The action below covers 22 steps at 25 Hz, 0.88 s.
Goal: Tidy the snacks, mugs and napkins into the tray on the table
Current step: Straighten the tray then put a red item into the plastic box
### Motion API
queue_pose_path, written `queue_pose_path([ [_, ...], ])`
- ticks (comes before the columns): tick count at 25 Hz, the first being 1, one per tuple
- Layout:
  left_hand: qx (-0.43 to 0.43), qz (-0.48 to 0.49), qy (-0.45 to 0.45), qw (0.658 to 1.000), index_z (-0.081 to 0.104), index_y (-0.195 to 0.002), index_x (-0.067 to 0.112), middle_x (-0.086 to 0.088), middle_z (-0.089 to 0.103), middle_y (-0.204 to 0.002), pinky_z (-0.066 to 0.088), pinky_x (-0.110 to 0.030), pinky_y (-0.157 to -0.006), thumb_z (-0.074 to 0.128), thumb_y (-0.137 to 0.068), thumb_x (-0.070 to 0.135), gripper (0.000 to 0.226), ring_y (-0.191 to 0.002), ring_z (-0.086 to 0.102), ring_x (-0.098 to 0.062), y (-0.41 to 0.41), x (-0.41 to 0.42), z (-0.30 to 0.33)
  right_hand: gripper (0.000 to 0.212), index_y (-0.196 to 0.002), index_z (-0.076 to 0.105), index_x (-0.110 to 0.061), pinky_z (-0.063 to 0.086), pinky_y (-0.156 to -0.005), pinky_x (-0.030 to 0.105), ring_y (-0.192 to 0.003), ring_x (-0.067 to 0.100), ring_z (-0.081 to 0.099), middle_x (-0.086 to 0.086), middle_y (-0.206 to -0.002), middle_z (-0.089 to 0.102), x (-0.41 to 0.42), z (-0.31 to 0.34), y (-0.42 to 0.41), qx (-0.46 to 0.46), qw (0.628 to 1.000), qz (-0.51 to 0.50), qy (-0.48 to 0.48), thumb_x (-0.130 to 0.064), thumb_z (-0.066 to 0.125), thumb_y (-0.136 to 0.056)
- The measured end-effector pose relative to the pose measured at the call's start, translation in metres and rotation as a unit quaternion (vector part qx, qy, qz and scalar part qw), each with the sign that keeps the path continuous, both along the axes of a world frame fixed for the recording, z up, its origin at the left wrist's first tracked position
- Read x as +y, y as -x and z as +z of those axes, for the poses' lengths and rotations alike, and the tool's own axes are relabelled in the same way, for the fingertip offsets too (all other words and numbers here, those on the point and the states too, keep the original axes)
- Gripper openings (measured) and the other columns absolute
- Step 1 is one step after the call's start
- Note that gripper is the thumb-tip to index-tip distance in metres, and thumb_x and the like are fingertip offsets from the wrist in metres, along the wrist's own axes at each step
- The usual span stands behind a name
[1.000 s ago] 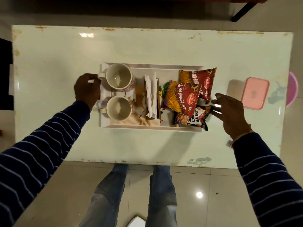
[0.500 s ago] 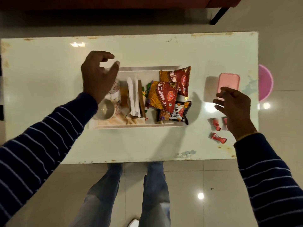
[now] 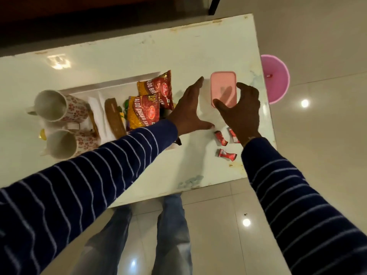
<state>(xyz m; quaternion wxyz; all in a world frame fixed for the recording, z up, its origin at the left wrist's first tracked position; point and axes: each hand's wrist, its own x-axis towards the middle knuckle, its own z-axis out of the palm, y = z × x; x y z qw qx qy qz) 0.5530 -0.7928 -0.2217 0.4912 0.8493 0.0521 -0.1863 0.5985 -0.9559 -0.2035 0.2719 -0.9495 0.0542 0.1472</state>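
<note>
Tray (image 3: 111,84): white, rectangular, holding floral mugs (image 3: 59,108), red snack packets (image 3: 151,104).

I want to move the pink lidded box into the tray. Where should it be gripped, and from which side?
Grip the pink box by its two long side walls, coming down from above with one hand at each side. It lies flat on the table, lid up, and the left hand and right hand are already open at either side of it.
</note>
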Motion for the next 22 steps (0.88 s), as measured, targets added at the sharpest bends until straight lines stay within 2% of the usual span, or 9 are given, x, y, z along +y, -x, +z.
queue_pose_path([
  [3, 0.022, 0.037, 0.000, 0.999, 0.000, -0.156, 0.012, -0.008, 0.017, -0.162, 0.021, -0.024, -0.111, 0.093, -0.062, 0.027, 0.134, -0.148, 0.020, -0.021, -0.009, -0.007, -0.018, 0.090, -0.144, 0.038, -0.018, 0.051, -0.095, 0.046, -0.127, 0.031, 0.048, 0.006, -0.147, 0.039, 0.013, -0.017, -0.009, 0.009, 0.996, 0.052, 0.073, -0.061, 0.073, -0.073],
  [7, 0.032, 0.052, -0.009, 0.998, 0.003, -0.156, 0.012, -0.009, 0.021, -0.161, 0.026, -0.031, -0.114, 0.093, -0.062, 0.027, 0.131, -0.147, 0.023, -0.023, -0.013, -0.013, -0.033, 0.083, -0.139, 0.040, -0.015, 0.054, -0.086, 0.046, -0.119, 0.031, 0.050, 0.009, -0.138, 0.045, 0.021, -0.033, -0.010, -0.031, 0.993, 0.063, 0.099, -0.053, 0.075, -0.073],
  [10, 0.036, 0.052, -0.002, 0.998, 0.001, -0.156, 0.012, -0.008, 0.015, -0.163, 0.027, -0.041, -0.119, 0.093, -0.062, 0.027, 0.132, -0.149, 0.018, -0.025, -0.010, -0.019, -0.028, 0.081, -0.139, 0.043, -0.017, 0.050, -0.096, 0.040, -0.123, 0.028, 0.047, 0.006, -0.139, 0.047, 0.016, -0.025, -0.008, -0.015, 0.999, 0.032, 0.027, -0.044, 0.078, -0.072],
  [12, 0.025, 0.041, 0.012, 0.999, -0.002, -0.155, 0.010, -0.008, 0.009, -0.164, 0.024, -0.041, -0.119, 0.094, -0.061, 0.028, 0.136, -0.150, 0.014, -0.026, -0.007, -0.020, -0.020, 0.082, -0.139, 0.045, -0.020, 0.047, -0.101, 0.036, -0.124, 0.022, 0.048, 0.001, -0.139, 0.050, 0.007, -0.008, 0.002, -0.001, 0.998, -0.004, -0.067, -0.046, 0.080, -0.070],
  [14, -0.005, 0.036, 0.030, 0.999, -0.002, -0.155, 0.007, -0.010, 0.008, -0.164, 0.022, -0.038, -0.118, 0.094, -0.059, 0.031, 0.138, -0.150, 0.014, -0.025, -0.001, -0.018, -0.008, 0.079, -0.137, 0.048, -0.026, 0.051, -0.098, 0.039, -0.121, 0.018, 0.051, -0.005, -0.136, 0.052, -0.001, 0.017, 0.020, 0.018, 0.990, -0.030, -0.137, -0.048, 0.082, -0.069],
  [16, -0.038, 0.032, 0.040, 0.998, 0.002, -0.155, 0.006, -0.011, 0.011, -0.163, 0.022, -0.036, -0.119, 0.094, -0.060, 0.028, 0.134, -0.149, 0.017, -0.023, 0.011, -0.018, 0.001, 0.076, -0.135, 0.051, -0.030, 0.056, -0.093, 0.042, -0.118, 0.019, 0.055, -0.011, -0.132, 0.051, -0.006, 0.038, 0.043, 0.037, 0.985, -0.030, -0.165, -0.048, 0.083, -0.069],
  [18, -0.049, 0.037, 0.033, 0.998, 0.008, -0.154, 0.010, -0.012, 0.018, -0.160, 0.027, -0.040, -0.119, 0.089, -0.065, 0.020, 0.121, -0.146, 0.023, -0.024, 0.026, -0.022, 0.007, 0.073, -0.135, 0.053, -0.028, 0.056, -0.092, 0.044, -0.117, 0.019, 0.055, -0.014, -0.129, 0.050, -0.006, 0.052, 0.065, 0.040, 0.984, -0.022, -0.171, -0.044, 0.084, -0.071],
  [20, -0.052, 0.043, 0.067, 0.995, 0.018, -0.149, 0.006, -0.016, 0.028, -0.153, 0.037, -0.047, -0.113, 0.088, -0.065, 0.018, 0.110, -0.140, 0.033, -0.027, 0.037, -0.025, 0.009, 0.069, -0.134, 0.056, -0.026, 0.057, -0.091, 0.045, -0.116, 0.019, 0.056, -0.009, -0.131, 0.054, -0.005, 0.060, 0.078, 0.031, 0.986, -0.013, -0.165, -0.040, 0.084, -0.073],
  [22, -0.053, 0.037, 0.095, 0.993, 0.024, -0.144, 0.000, -0.017, 0.035, -0.145, 0.044, -0.047, -0.107, 0.092, -0.061, 0.021, 0.109, -0.134, 0.040, -0.028, 0.045, -0.023, 0.008, 0.064, -0.132, 0.059, -0.023, 0.058, -0.088, 0.045, -0.115, 0.021, 0.059, -0.002, -0.133, 0.058, -0.004, 0.063, 0.085, 0.031, 0.986, -0.003, -0.165, -0.036, 0.084, -0.075],
])
